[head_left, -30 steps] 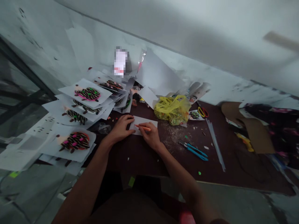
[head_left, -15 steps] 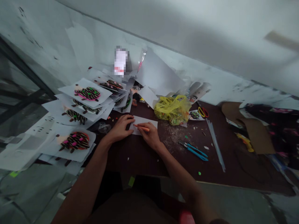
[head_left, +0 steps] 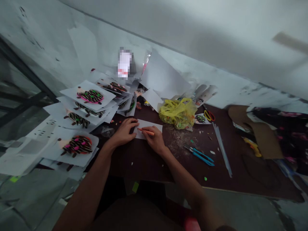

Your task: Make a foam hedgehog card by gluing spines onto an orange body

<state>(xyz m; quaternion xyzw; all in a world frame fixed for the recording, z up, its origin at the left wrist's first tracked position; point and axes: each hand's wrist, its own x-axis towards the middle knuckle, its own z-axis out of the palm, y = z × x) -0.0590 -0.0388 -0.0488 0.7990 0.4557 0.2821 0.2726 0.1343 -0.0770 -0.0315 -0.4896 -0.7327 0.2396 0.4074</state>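
Observation:
A small white sheet of paper (head_left: 151, 123) lies on the dark brown table (head_left: 149, 163) in front of me. My left hand (head_left: 125, 132) rests at its left edge, fingers stretched out and the thumb apart, holding nothing. In my right hand (head_left: 156, 138) is an orange pen (head_left: 148, 132), gripped between the fingers with its tip pointing left onto the paper. Any mark under the tip is too small to make out.
Stacked cards with hedgehog pictures (head_left: 90, 96) crowd the left side. Behind my right hand sits a yellow plastic bag (head_left: 178, 112). Rightward lie scissors (head_left: 209, 115), blue thread snips (head_left: 202, 156), clear sticks (head_left: 222, 150) and brown cardboard (head_left: 267, 139). A pixelated bright screen (head_left: 125, 62) stands behind.

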